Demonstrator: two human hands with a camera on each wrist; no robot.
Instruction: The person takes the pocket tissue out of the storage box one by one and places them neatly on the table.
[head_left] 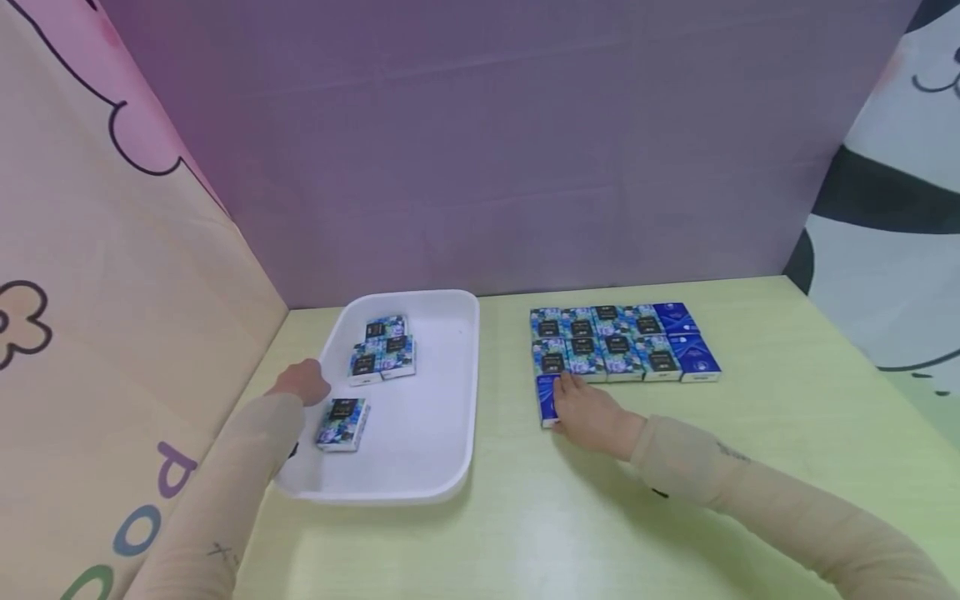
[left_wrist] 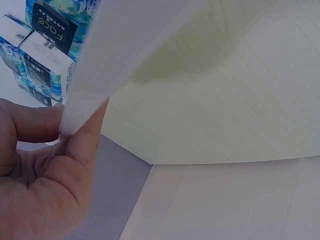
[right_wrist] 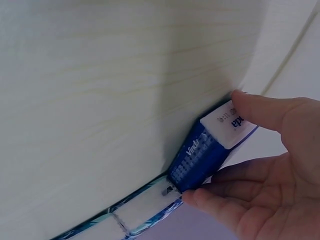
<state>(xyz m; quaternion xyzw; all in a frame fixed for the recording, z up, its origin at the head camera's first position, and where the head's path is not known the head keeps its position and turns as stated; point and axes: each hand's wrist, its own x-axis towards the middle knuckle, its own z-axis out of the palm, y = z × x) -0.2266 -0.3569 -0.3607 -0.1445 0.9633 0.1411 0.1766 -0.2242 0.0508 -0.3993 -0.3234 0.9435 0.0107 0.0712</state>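
My left hand [head_left: 302, 382] pinches the left rim of a white plastic tray [head_left: 423, 433] between thumb and fingers, as the left wrist view shows up close. Inside the tray lie several blue floral tissue packs [head_left: 342, 423]. Over on the right, my right hand [head_left: 592, 417] grips a dark blue tissue pack [right_wrist: 200, 155], thumb on one end and fingers along its side. This pack rests on the table at the front left of a block of tissue packs [head_left: 617, 354], up against the near row.
The block has two rows of floral packs, with two dark blue packs [head_left: 693, 353] at its right end. Tray and block both stand on a pale green table [head_left: 510, 517]. A purple wall [head_left: 480, 167] rises behind, and a printed panel [head_left: 112, 275] borders the left side.
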